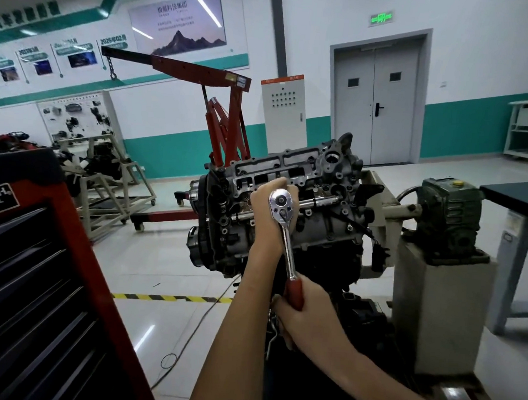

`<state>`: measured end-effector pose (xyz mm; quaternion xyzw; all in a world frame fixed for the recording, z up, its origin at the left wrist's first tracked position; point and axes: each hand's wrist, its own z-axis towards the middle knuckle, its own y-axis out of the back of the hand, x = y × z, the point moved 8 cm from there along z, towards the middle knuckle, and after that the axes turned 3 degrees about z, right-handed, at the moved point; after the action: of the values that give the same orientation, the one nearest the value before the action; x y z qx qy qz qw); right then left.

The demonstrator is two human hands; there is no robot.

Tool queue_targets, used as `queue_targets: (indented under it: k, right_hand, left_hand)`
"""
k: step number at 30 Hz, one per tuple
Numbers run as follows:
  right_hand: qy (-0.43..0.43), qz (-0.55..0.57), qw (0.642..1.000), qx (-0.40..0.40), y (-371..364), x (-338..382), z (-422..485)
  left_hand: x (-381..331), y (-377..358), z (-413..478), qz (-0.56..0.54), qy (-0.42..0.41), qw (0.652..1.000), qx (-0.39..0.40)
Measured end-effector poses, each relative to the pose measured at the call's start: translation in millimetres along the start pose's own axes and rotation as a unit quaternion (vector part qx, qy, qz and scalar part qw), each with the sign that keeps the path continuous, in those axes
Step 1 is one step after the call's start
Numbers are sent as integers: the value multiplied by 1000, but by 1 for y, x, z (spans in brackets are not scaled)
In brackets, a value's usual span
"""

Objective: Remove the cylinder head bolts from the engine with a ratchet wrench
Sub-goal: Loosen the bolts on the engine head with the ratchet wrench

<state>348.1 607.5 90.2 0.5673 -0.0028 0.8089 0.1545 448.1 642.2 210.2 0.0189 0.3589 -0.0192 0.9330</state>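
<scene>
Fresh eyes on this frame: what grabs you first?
The chrome ratchet wrench dead centre: the left hand grips its head at the engine, and the right hand grips its red handle below. Behind the engine stands a red engine hoist, and a red tool cabinet fills the lower left.

An automotive training workshop: a red engine hoist (202,74), tool cabinet (40,249), stand-mounted engine (317,202) and wall display boards (74,116).
</scene>
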Motion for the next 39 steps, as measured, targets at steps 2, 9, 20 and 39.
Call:
queue_targets:
  k: [2,9,20,39]
  right_hand:
    - [22,-110,994,1,20,7,9]
    - [157,-522,837,43,115,91,67]
    - [35,-42,997,-60,1,-3,3]
    - [51,-121,991,-14,1,6,13]
  left_hand:
    - [4,8,1,11,-10,1000,8]
    - [-8,13,6,73,-82,990,93]
    - [-1,9,3,47,-21,998,-32]
    - [-1,20,8,11,-12,1000,-14]
